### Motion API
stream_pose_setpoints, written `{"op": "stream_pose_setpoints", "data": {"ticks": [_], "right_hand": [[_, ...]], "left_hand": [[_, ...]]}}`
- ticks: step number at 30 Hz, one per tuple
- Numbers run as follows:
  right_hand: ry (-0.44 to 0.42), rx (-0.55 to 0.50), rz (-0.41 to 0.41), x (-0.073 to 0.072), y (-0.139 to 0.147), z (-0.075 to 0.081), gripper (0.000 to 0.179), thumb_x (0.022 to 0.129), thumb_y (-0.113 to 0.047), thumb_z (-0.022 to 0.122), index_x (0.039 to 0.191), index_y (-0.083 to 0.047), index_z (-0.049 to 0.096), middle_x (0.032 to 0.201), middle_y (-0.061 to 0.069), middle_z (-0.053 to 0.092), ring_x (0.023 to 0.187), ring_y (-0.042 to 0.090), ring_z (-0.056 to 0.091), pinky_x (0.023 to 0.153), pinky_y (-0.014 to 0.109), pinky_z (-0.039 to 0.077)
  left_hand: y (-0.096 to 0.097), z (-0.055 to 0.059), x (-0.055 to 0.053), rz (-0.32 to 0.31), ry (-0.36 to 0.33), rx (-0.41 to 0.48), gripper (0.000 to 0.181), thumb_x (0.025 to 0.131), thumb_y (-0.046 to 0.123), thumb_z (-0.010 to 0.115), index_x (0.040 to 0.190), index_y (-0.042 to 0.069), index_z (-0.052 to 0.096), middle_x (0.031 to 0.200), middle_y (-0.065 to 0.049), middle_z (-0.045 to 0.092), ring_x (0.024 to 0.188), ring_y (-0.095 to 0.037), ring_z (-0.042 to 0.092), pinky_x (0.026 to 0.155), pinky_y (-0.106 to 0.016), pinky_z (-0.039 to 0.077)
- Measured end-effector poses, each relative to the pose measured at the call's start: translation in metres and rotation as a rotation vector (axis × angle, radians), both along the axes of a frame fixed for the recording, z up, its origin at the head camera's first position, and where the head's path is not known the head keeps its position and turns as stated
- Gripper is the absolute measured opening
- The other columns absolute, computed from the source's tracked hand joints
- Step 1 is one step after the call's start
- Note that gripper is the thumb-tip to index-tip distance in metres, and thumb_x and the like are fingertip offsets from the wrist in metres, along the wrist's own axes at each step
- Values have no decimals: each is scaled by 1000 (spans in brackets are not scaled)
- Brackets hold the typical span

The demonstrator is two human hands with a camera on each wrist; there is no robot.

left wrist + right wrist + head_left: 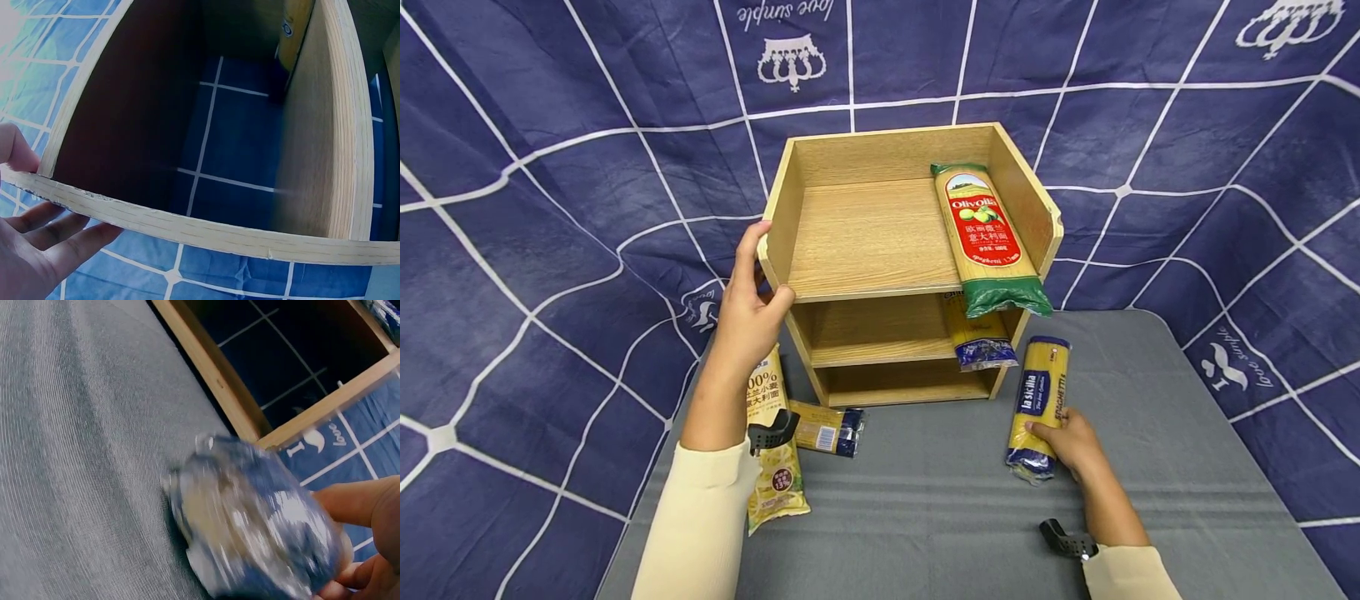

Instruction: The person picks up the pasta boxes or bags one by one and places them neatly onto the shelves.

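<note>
Right hand holds a La Sicilia spaghetti packet beside the wooden shelf unit.
Its fingers clamp the packet's nearer end; the left hand grips the unit's left wall. Held so low, the packet could tip and knock the overhanging Olivoila spaghetti.

A cream fabric left sleeve and matching right sleeve have plain cuffs, each beside a curved black wrist-worn device.
</note>
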State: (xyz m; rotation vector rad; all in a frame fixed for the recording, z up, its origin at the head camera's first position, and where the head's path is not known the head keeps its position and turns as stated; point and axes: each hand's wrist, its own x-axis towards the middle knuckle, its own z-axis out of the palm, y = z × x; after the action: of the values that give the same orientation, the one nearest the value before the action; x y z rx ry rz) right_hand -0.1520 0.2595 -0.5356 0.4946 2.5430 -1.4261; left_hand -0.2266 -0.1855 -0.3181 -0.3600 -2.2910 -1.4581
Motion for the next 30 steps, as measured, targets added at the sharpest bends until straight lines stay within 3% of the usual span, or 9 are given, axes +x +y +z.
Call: {"op": "stream_pose_setpoints", "data": {"ticks": [5, 10, 15, 20, 30], "right_hand": [[29, 33, -4, 5, -1, 2, 55, 92, -15, 67, 131, 15, 43, 106, 30, 64, 74, 17, 65, 63, 28, 52], [28, 43, 13, 8, 1, 8, 58, 95, -15, 61, 142, 10, 36, 113, 34, 62, 76, 20, 66, 64, 30, 52], [12, -96, -4, 11, 8, 13, 65, 100, -16, 55, 151, 4, 22, 122, 36, 58, 75, 16, 67, 65, 32, 57], [-23, -289, -38, 16, 15, 10, 72, 102, -20, 57, 155, 2, 13, 124, 28, 60, 76, 12, 69, 68, 34, 60], [-57, -443, -104, 25, 21, 1, 83, 99, -31, 62, 157, -3, 10, 110, 1, 61, 81, 10, 69, 72, 32, 60]], "left_hand": [[0, -1, 1, -1, -2, -5, 82, 86, -2, 52, 152, 44, 33, 148, -7, 46, 130, -21, 54, 90, -36, 50], [0, 0, 1, -2, -5, -4, 82, 86, -2, 52, 152, 44, 33, 148, -7, 46, 130, -22, 54, 89, -33, 50], [1, 1, 0, -4, -7, 4, 82, 87, -2, 52, 152, 45, 33, 148, -7, 46, 131, -22, 53, 89, -35, 51], [2, 1, -1, -6, -7, 0, 82, 87, -1, 52, 152, 45, 33, 150, -8, 45, 134, -22, 52, 90, -41, 52], [1, 1, 3, 7, -9, -11, 81, 87, 0, 52, 152, 45, 32, 150, -10, 46, 134, -22, 52, 90, -44, 52]]}}
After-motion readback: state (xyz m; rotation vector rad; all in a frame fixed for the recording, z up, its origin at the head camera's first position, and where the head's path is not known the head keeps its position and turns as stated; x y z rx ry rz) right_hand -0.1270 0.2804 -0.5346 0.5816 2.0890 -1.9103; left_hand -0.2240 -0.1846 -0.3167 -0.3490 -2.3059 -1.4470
